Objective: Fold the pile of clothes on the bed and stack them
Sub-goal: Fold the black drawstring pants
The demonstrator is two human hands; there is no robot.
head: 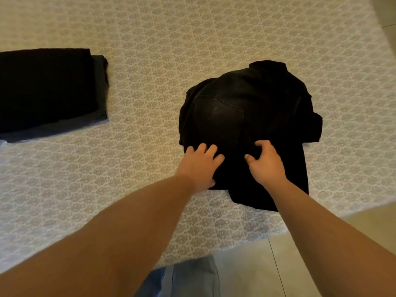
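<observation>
Jeans (pixel 231 116) lie on the bed (pixel 150 61), long axis running away from the body. Both hands sit on the near edge: left hand (pixel 199 166) spread flat, right hand (pixel 265 163) curled, apparently pinching cloth. Stack (pixel 47 88) is far left, nearer the left hand.

two hands (pixel 233 163), two dark clothes piles (pixel 246 125), one bed (pixel 150 61)

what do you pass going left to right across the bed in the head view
folded dark stack → bare patterned bedspread → left hand on the pile's near left edge → right hand → far right edge of the black clothes pile
</observation>
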